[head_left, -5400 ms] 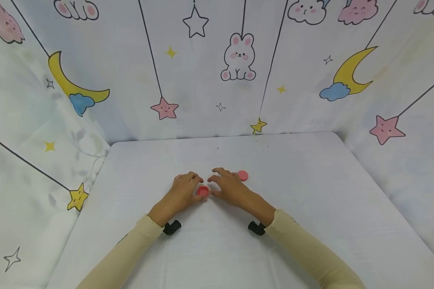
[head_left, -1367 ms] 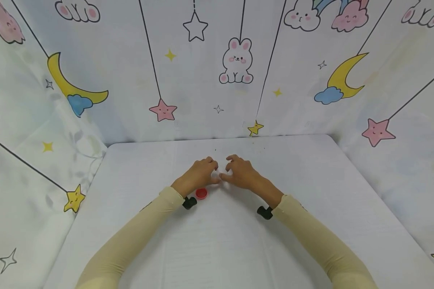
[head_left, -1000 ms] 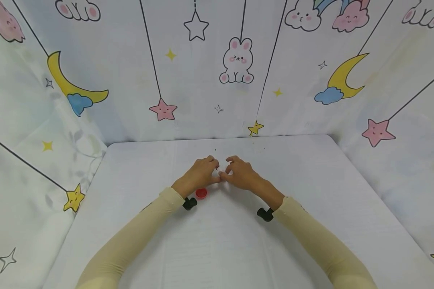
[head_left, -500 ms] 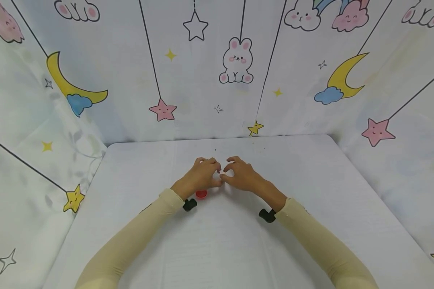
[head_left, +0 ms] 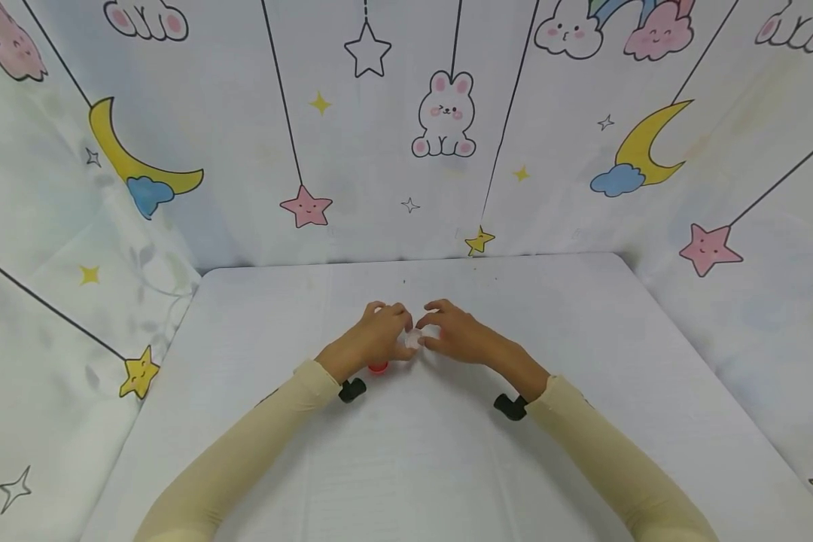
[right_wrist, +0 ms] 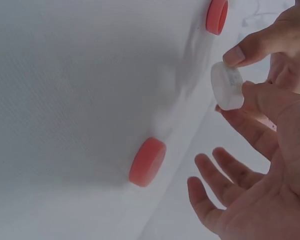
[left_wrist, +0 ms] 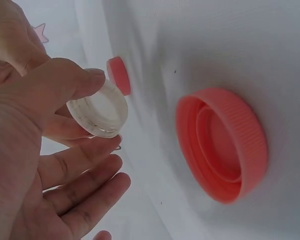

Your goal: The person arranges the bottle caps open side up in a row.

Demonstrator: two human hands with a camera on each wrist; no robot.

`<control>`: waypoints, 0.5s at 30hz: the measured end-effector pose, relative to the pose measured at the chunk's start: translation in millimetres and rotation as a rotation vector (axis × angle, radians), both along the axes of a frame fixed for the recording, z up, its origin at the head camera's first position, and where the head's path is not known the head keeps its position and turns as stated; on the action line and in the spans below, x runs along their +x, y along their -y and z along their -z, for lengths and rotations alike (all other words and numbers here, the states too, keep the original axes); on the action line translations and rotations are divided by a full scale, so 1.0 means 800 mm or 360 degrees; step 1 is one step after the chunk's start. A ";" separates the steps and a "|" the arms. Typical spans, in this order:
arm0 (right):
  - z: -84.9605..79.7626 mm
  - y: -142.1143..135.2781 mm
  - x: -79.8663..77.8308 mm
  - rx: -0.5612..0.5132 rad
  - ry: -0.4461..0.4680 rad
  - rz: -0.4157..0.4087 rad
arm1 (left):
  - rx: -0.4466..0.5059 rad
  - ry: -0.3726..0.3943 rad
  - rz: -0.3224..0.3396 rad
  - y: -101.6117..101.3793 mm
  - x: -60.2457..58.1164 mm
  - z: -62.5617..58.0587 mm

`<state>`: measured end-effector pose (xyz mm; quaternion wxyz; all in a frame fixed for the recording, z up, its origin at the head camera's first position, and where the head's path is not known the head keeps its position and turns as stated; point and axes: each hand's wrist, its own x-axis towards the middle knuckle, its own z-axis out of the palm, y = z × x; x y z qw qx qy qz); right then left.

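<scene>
White cap (right_wrist: 226, 87) between 2 inward-curled grips (head_left: 377, 333) (head_left: 459, 335)

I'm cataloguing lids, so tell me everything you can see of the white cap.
The white cap is round and shallow, plastic-looking and slightly translucent, with a flat closed face, a hollow open side and small dark specks around its rim. It is tilted, above the table, held between the left hand and the right hand, a thumb of each against it.
</scene>
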<state>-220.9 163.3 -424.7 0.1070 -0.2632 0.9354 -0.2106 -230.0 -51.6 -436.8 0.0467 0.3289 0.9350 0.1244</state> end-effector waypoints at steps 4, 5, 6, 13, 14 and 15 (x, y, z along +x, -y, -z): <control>0.001 -0.003 0.002 0.0021 0.0007 -0.0061 | -0.0021 0.0006 0.0028 0.000 0.003 0.003; 0.001 -0.004 0.003 0.0028 0.0010 -0.0068 | -0.0022 0.0015 0.0034 0.000 0.004 0.004; 0.002 -0.004 0.003 0.0034 0.0015 -0.0074 | -0.0023 0.0023 0.0040 0.000 0.006 0.004; 0.007 -0.006 0.006 0.0093 0.0065 -0.0088 | -0.0038 0.0047 0.0075 -0.001 0.012 0.009; 0.008 -0.006 0.007 0.0102 0.0067 -0.0094 | -0.0040 0.0039 0.0081 -0.001 0.012 0.010; 0.009 -0.006 0.007 0.0111 0.0067 -0.0099 | -0.0041 0.0035 0.0084 -0.001 0.013 0.011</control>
